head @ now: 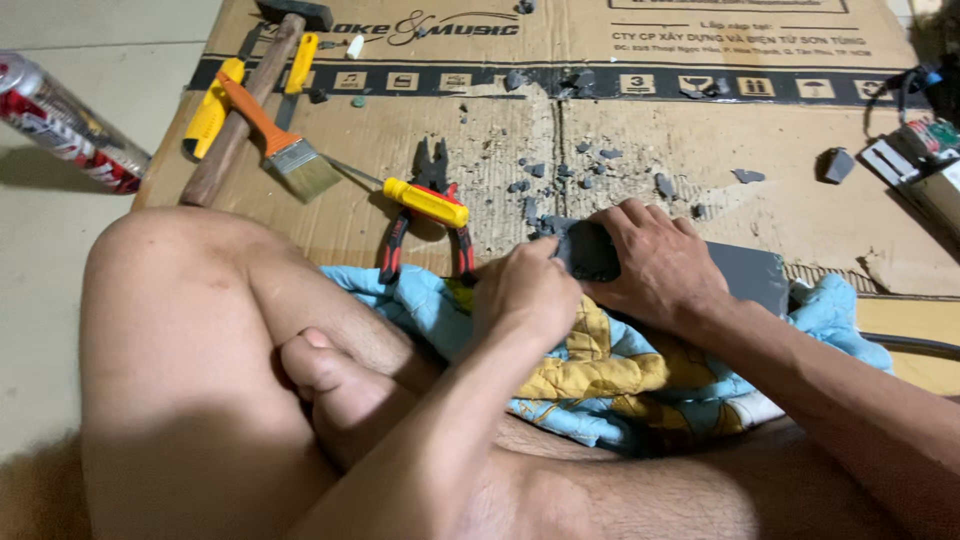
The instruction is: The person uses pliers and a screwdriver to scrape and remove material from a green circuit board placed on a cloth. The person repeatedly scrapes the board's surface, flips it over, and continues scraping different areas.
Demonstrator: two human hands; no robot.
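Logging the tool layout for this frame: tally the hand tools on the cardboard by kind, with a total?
Hammer: 1
Paintbrush: 1
Pliers: 1
Yellow-handled screwdriver: 1
Other yellow-handled tools by the hammer, type unclear: 2
Total: 6
Neither hand holds one: the left hand and right hand are both on a dark grey block.

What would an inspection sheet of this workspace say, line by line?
Surface: flattened cardboard on a tiled floor, strewn with grey chips.
Job's things: grey block lying on a blue and yellow cloth.
Clutter: hammer, paintbrush, pliers, yellow screwdriver, can.
Hands: left hand closed at the block's end; right hand pressing on the block.
Cables: dark cable by a circuit board, top right.
Surroundings: nothing seen.
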